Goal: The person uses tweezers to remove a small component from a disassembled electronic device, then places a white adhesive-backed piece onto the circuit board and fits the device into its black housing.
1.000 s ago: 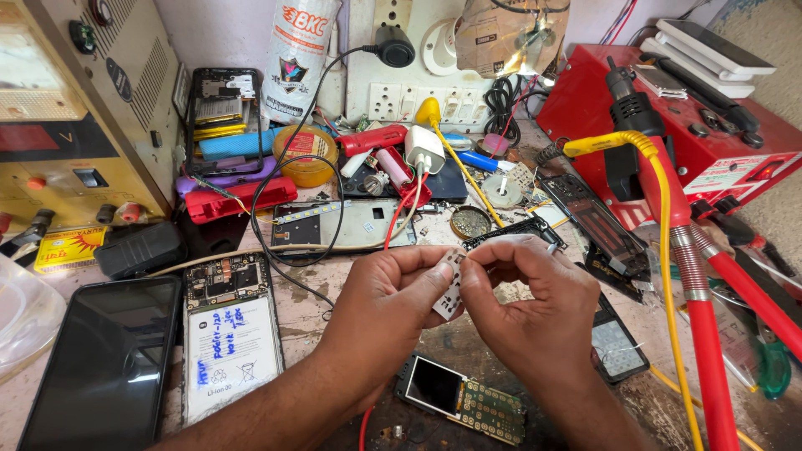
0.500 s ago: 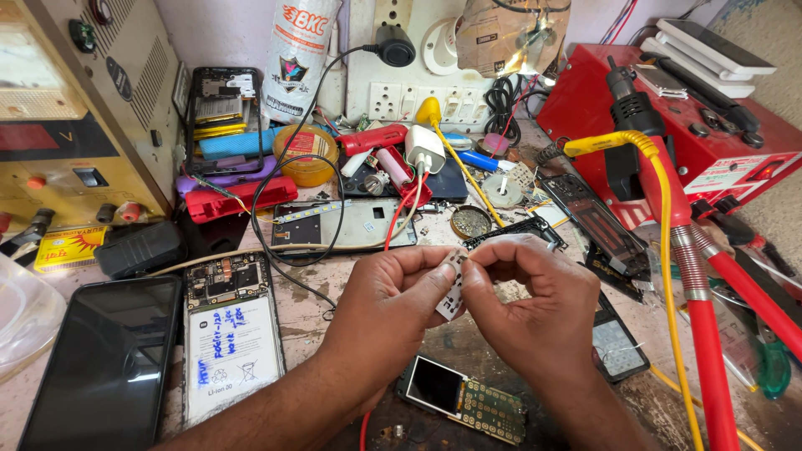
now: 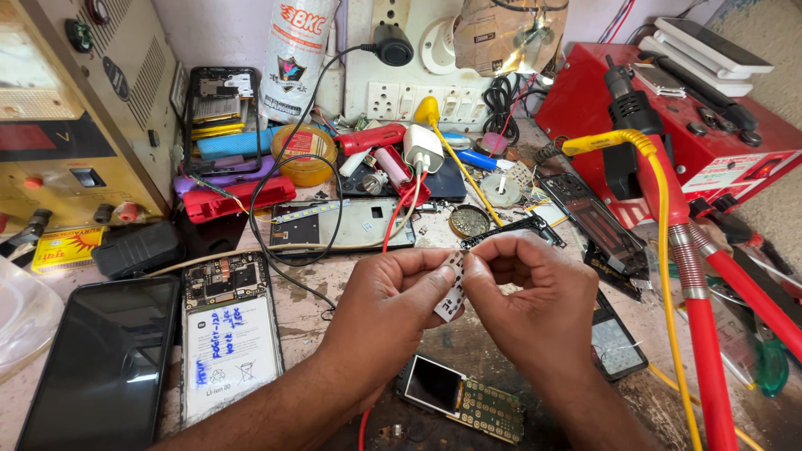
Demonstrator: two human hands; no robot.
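Both hands meet over the middle of a cluttered repair bench. My left hand and my right hand pinch a small white keypad membrane with rows of dots, held upright between thumbs and fingers. Directly below them on the bench lies a bare feature-phone circuit board with a small dark screen and a gold key grid. My forearms come up from the bottom edge.
An opened smartphone with its white battery and a dark-screened phone lie at left. A yellow power supply stands far left, a red station at right with a yellow cable and red hose. Phone parts crowd the back.
The hands and the membrane stay almost where they were; the fingers have only shifted slightly on it.
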